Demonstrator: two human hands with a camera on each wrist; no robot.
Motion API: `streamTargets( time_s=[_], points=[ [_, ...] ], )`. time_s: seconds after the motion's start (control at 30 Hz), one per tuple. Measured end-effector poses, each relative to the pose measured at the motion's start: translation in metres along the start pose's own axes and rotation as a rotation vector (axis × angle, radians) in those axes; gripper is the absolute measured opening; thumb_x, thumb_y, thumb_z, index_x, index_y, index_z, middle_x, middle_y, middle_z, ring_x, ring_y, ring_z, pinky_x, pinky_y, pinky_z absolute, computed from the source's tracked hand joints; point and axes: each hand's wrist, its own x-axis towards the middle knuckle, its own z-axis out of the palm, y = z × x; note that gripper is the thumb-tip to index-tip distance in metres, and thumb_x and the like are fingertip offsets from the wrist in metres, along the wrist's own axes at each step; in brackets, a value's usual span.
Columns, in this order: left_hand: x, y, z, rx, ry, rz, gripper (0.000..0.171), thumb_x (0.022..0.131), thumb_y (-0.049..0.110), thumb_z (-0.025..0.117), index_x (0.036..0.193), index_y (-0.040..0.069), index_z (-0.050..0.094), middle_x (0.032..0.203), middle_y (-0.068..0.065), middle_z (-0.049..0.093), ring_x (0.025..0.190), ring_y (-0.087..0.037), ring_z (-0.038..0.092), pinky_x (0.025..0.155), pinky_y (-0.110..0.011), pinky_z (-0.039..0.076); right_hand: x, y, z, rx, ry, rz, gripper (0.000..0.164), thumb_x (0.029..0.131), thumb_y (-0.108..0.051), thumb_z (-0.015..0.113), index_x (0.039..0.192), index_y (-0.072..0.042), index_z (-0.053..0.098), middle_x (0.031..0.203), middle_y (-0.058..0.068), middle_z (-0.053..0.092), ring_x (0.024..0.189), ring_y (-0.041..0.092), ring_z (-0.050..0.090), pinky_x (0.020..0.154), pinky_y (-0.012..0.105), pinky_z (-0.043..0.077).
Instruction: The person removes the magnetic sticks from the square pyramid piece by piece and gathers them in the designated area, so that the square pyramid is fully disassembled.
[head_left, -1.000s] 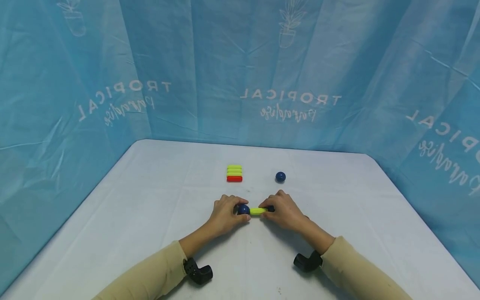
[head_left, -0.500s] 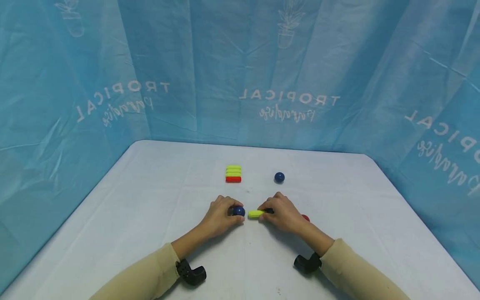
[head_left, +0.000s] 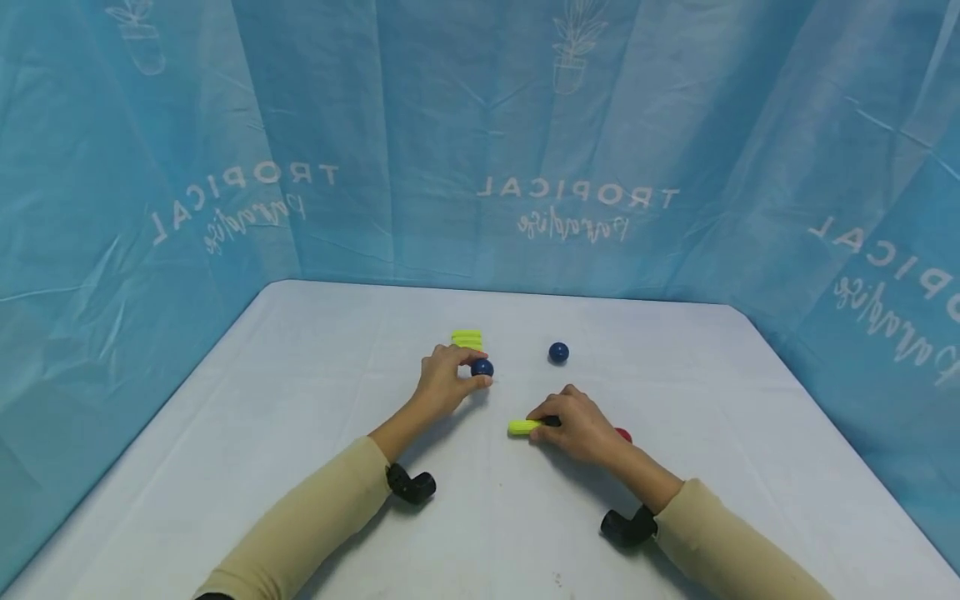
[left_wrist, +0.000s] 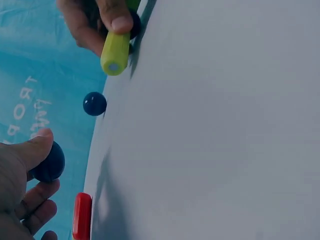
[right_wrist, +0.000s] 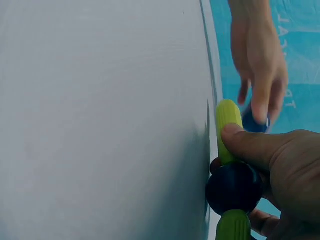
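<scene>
My left hand (head_left: 442, 383) pinches a dark blue ball (head_left: 482, 367) between thumb and fingers, above the table near the far sticks. My right hand (head_left: 577, 429) pinches a yellow-green stick (head_left: 522, 427), whose free end points left and shows a silvery tip in the left wrist view. Behind the thumb, in the right wrist view, a second dark blue ball (right_wrist: 234, 189) joins this stick to another yellow-green stick (right_wrist: 233, 227). A red ball (head_left: 624, 435) shows partly beyond the right wrist.
Several yellow-green sticks (head_left: 467, 336) lie side by side farther back, partly behind the left hand. A red stick (left_wrist: 82, 216) lies by them in the left wrist view. Another blue ball (head_left: 558, 352) rests at the back right. A blue curtain (head_left: 480, 150) borders the white table (head_left: 360, 333).
My left hand draws the blue ball away from the stick's end, first left, then forward to the far sticks. My right hand keeps its grip and shifts slightly right; the red ball comes into view.
</scene>
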Motion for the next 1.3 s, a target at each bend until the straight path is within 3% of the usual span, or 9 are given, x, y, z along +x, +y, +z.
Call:
streamTargets(
  time_s=[0.1, 0.23, 0.47, 0.73, 1.07, 1.3],
  points=[
    [0.024, 0.009, 0.014, 0.057, 0.009, 0.048, 0.041, 0.082, 0.033, 0.073, 0.119, 0.018, 0.065, 0.112, -0.003, 0.067, 0.105, -0.022, 0.050, 0.092, -0.043, 0.033, 0.000, -0.002, 0.001, -0.008, 0.007, -0.025, 0.021, 0.077, -0.027, 0.077, 0.096, -0.019, 0.076, 0.089, -0.009, 0.070, 0.082, 0.009, 0.045, 0.071, 0.024, 0.036],
    [0.048, 0.020, 0.029, 0.097, -0.035, 0.040, 0.042, 0.083, 0.033, 0.071, 0.120, 0.016, 0.063, 0.110, -0.002, 0.068, 0.103, -0.020, 0.051, 0.091, -0.041, 0.034, 0.000, -0.004, 0.004, -0.031, 0.013, -0.055, 0.020, 0.077, -0.028, 0.077, 0.095, -0.021, 0.076, 0.088, -0.010, 0.070, 0.081, 0.007, 0.044, 0.071, 0.023, 0.036],
    [0.071, 0.033, 0.045, 0.192, -0.092, -0.005, 0.042, 0.085, 0.036, 0.069, 0.123, 0.020, 0.062, 0.112, 0.001, 0.066, 0.107, -0.019, 0.049, 0.098, -0.041, 0.033, 0.001, -0.009, 0.006, -0.052, 0.016, -0.092, 0.020, 0.078, -0.029, 0.076, 0.096, -0.022, 0.075, 0.090, -0.010, 0.071, 0.083, 0.007, 0.046, 0.072, 0.024, 0.038],
    [0.078, 0.039, 0.054, 0.262, -0.152, -0.019, 0.044, 0.086, 0.037, 0.067, 0.125, 0.021, 0.060, 0.121, 0.001, 0.064, 0.112, -0.020, 0.048, 0.101, -0.042, 0.031, 0.003, -0.012, 0.007, -0.099, 0.015, -0.104, 0.021, 0.077, -0.031, 0.076, 0.097, -0.022, 0.075, 0.090, -0.010, 0.071, 0.081, 0.007, 0.044, 0.071, 0.024, 0.036],
    [0.076, 0.042, 0.057, 0.242, -0.134, -0.036, 0.042, 0.086, 0.034, 0.068, 0.125, 0.021, 0.060, 0.124, -0.001, 0.063, 0.113, -0.021, 0.048, 0.100, -0.042, 0.030, -0.005, -0.016, -0.016, -0.157, 0.000, -0.024, 0.039, 0.075, -0.033, 0.078, 0.110, -0.017, 0.070, 0.104, -0.002, 0.069, 0.088, 0.015, 0.046, 0.076, 0.032, 0.037],
    [0.074, 0.040, 0.057, 0.245, -0.146, -0.046, 0.042, 0.086, 0.034, 0.067, 0.125, 0.020, 0.060, 0.125, -0.001, 0.063, 0.113, -0.022, 0.049, 0.098, -0.041, 0.032, -0.014, -0.004, -0.022, -0.127, -0.023, 0.019, 0.046, 0.073, -0.032, 0.079, 0.114, -0.014, 0.068, 0.105, -0.001, 0.070, 0.092, 0.016, 0.048, 0.077, 0.034, 0.038]
  ],
)
